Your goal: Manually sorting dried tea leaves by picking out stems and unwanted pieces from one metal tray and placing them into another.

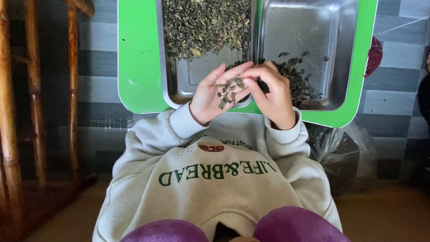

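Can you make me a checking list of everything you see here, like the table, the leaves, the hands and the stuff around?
Surface: green tray holding two metal pans.
Job's things: left pan with a big heap of dried leaves; right pan with a smaller dark pile.
Clutter: clear plastic bag beside the lap.
Grippers: left hand open, palm up, cupping a few leaves; right hand pinching at those leaves.
Cables: nothing seen.
Surroundings: grey plank floor, wooden chair legs on the left.
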